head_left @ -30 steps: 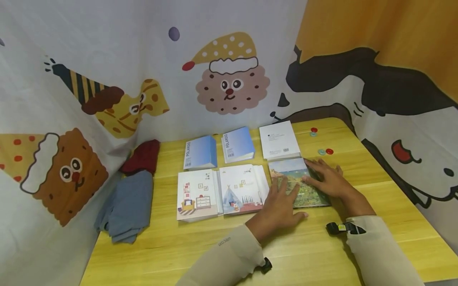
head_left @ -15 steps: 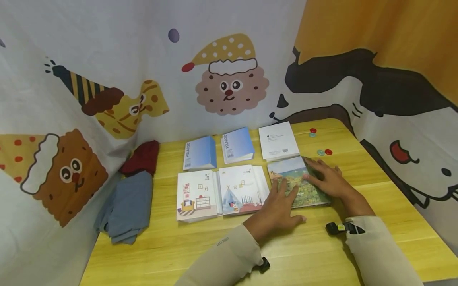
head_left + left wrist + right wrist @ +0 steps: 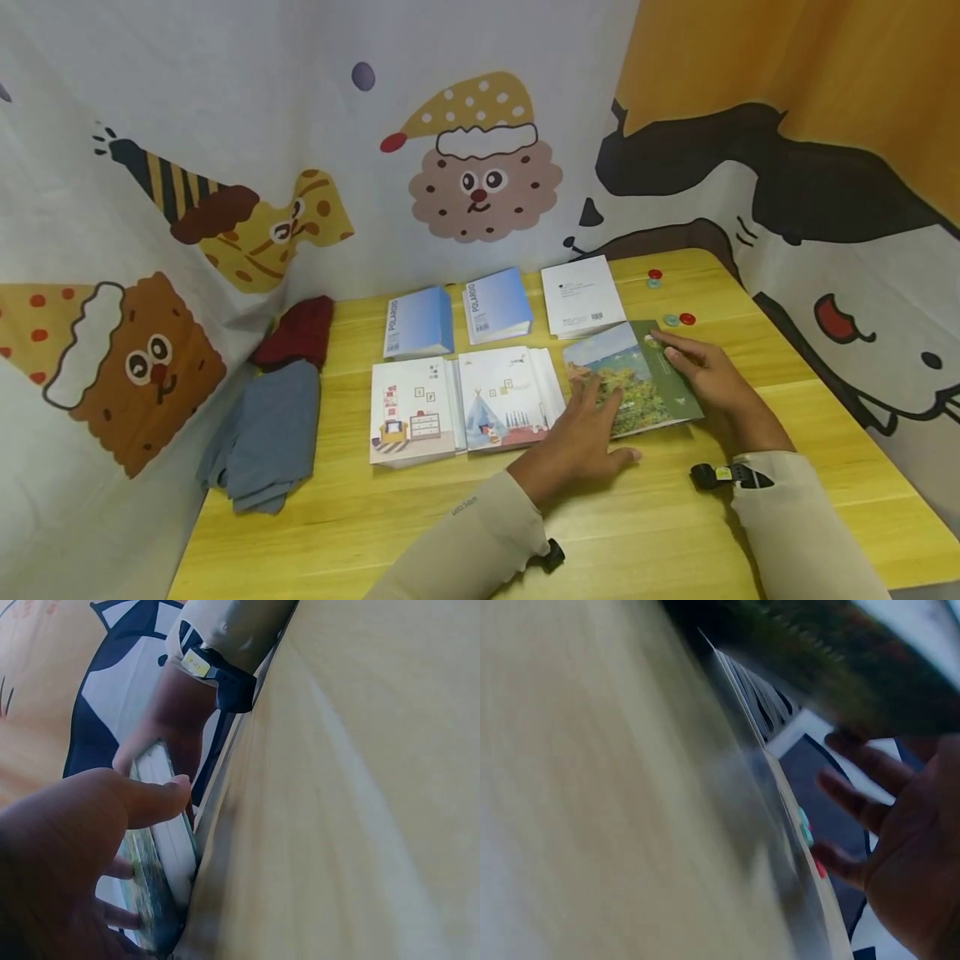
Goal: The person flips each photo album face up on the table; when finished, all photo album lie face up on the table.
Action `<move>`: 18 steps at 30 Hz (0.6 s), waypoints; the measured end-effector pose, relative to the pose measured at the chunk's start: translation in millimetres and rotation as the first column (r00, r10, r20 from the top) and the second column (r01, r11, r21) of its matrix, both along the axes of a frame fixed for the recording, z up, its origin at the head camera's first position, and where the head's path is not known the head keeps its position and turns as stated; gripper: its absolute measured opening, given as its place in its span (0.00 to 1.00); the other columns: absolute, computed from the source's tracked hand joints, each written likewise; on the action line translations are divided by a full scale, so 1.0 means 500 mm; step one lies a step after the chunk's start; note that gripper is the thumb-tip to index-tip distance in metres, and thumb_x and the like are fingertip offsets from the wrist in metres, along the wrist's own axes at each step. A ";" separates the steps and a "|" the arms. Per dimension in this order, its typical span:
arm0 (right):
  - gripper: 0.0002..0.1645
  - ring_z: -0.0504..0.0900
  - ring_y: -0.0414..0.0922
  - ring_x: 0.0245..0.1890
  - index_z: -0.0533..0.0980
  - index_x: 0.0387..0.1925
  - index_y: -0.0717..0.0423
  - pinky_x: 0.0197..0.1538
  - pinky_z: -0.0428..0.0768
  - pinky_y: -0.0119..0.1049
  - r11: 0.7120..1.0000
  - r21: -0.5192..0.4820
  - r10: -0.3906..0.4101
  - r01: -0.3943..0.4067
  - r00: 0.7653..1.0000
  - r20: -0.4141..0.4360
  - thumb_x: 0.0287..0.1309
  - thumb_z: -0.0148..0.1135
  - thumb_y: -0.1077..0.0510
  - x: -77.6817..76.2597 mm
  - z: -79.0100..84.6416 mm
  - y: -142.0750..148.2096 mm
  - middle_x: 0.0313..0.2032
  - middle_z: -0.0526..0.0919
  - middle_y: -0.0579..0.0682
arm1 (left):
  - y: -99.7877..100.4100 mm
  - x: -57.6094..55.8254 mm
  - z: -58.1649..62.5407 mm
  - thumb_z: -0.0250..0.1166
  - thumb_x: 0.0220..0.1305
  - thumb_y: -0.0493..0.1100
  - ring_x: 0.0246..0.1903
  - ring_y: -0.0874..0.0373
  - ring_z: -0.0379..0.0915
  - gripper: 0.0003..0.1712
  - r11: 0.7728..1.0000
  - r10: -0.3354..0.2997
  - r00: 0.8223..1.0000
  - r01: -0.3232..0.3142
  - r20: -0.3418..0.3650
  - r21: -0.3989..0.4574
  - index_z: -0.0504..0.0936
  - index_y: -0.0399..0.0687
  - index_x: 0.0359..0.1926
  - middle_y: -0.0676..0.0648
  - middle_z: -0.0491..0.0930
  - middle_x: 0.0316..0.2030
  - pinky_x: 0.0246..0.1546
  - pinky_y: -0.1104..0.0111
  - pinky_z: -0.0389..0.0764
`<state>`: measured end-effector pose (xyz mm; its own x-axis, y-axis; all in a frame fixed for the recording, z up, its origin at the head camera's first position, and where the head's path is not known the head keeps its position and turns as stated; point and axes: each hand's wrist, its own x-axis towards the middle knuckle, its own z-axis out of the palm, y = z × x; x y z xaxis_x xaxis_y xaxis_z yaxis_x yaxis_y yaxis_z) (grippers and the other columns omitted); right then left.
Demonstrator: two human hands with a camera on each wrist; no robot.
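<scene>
The landscape-covered book (image 3: 641, 379) lies at 4 o'clock in the head view, its right side, with a green strip (image 3: 671, 383), tilted up off the yellow table (image 3: 637, 533); the left hand (image 3: 581, 429) rests at its 8 o'clock, fingers spread over the cover, gripping nothing. The right hand (image 3: 702, 382) touches its 3 o'clock edge, fingers extended; blur leaves any thumb pinch undetermined. From the book, 4 small discs (image 3: 671, 320) sit at 1 o'clock, 2 blue albums (image 3: 423, 321) at 10.
</scene>
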<state>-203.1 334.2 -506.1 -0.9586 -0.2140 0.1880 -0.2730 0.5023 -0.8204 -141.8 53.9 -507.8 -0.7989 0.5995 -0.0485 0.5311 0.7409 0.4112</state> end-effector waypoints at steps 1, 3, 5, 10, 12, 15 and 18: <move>0.27 0.90 0.39 0.52 0.71 0.79 0.60 0.46 0.91 0.37 0.998 -0.063 0.018 -0.019 1.000 -0.023 0.88 0.48 0.55 0.002 0.000 0.002 0.75 0.78 0.41 | 0.000 0.000 0.000 0.59 0.75 0.75 0.87 0.33 0.43 0.56 1.000 -0.004 1.000 0.004 0.005 0.016 0.42 0.65 0.90 0.41 0.39 0.90 0.77 0.49 0.75; 0.27 0.86 0.28 0.55 0.69 0.79 0.66 0.48 0.87 0.25 0.977 -0.196 0.072 -0.081 0.996 -0.052 0.88 0.45 0.59 0.002 -0.002 0.008 0.72 0.77 0.30 | 0.000 0.000 0.000 0.59 0.76 0.74 0.87 0.34 0.43 0.58 0.999 -0.014 1.000 0.013 0.012 0.049 0.36 0.69 0.90 0.42 0.39 0.90 0.75 0.48 0.78; 0.27 0.76 0.22 0.68 0.66 0.79 0.70 0.60 0.79 0.18 0.953 -0.271 0.115 -0.137 0.989 -0.095 0.88 0.43 0.62 0.001 -0.004 0.014 0.73 0.75 0.24 | 0.001 -0.001 0.000 0.59 0.76 0.73 0.87 0.34 0.44 0.58 0.997 -0.019 1.000 0.017 0.023 0.081 0.30 0.74 0.89 0.42 0.38 0.90 0.73 0.47 0.79; 0.29 0.70 0.21 0.73 0.63 0.81 0.68 0.65 0.75 0.16 0.912 -0.365 0.152 -0.188 0.980 -0.125 0.88 0.42 0.63 -0.005 -0.009 0.019 0.77 0.72 0.26 | 0.002 -0.002 0.001 0.58 0.78 0.72 0.87 0.36 0.46 0.59 0.992 -0.026 0.999 0.023 0.023 0.126 0.23 0.80 0.86 0.41 0.39 0.90 0.73 0.46 0.79; 0.30 0.79 0.26 0.68 0.60 0.83 0.67 0.56 0.84 0.20 0.881 -0.420 0.182 -0.216 0.976 -0.120 0.88 0.41 0.64 -0.006 -0.011 0.019 0.76 0.74 0.28 | 0.002 -0.001 0.002 0.58 0.77 0.73 0.87 0.38 0.49 0.58 0.990 -0.026 1.000 0.024 0.013 0.142 0.24 0.80 0.86 0.39 0.42 0.89 0.75 0.47 0.78; 0.31 0.88 0.30 0.54 0.57 0.85 0.63 0.42 0.89 0.26 0.839 -0.480 0.229 -0.257 0.966 -0.116 0.88 0.40 0.65 -0.006 -0.009 0.018 0.74 0.77 0.30 | 0.006 -0.002 0.007 0.58 0.75 0.75 0.86 0.41 0.53 0.59 0.984 -0.014 1.000 0.010 0.019 0.179 0.25 0.80 0.86 0.39 0.45 0.88 0.75 0.47 0.77; 0.33 0.90 0.33 0.51 0.54 0.87 0.60 0.39 0.90 0.29 0.792 -0.522 0.294 -0.317 0.947 -0.128 0.88 0.38 0.65 -0.006 -0.006 0.013 0.76 0.76 0.33 | 0.010 -0.006 0.012 0.60 0.74 0.76 0.82 0.42 0.60 0.61 0.971 -0.005 1.000 0.000 0.020 0.240 0.26 0.79 0.87 0.39 0.50 0.86 0.74 0.49 0.78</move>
